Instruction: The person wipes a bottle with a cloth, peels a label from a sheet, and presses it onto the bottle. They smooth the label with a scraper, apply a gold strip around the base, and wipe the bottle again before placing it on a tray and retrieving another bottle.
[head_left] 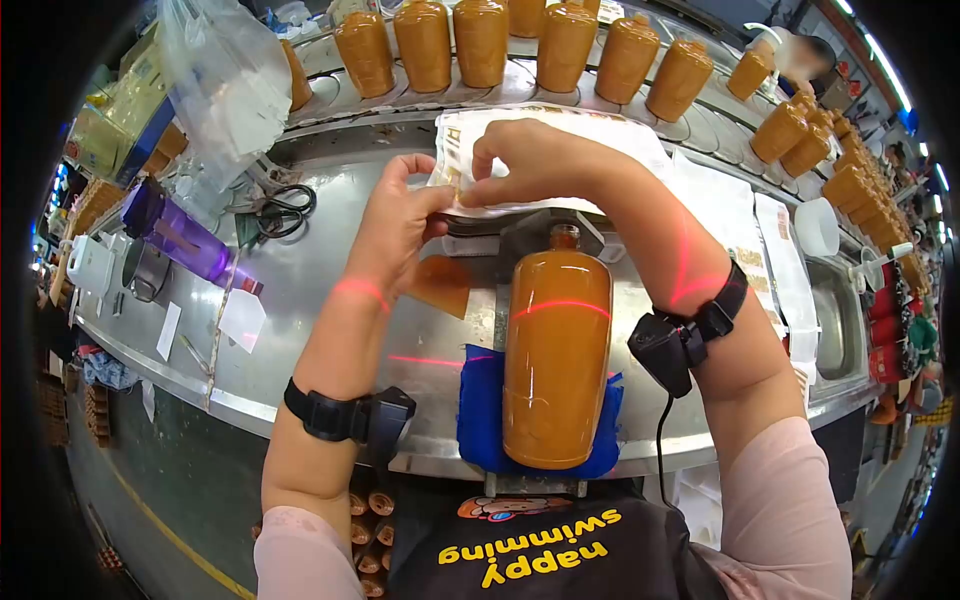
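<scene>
A white sheet with small gold-brown printed marks (620, 135) lies on a stack at the far side of the metal bench. My left hand (395, 215) is closed on its near left corner, thumb uppermost. Close beside it, my right hand (535, 165) curls thumb and forefinger together at the same corner; its other fingers are partly hidden. Nearer me, a glossy amber-brown bottle (558, 370) lies on its back, neck pointing away, over a blue cloth (480, 420). A red light line crosses the bottle and both forearms. An orange-brown flat piece (440, 285) rests beside my left wrist.
Several brown bottles (480, 45) stand on a conveyor (425, 105) behind the sheets. Left are a purple bottle (190, 240), a black cable (287, 210) and a plastic bag (225, 90). A white roll (816, 228) and sink (838, 325) are at right. Another person (800, 60) is farther back.
</scene>
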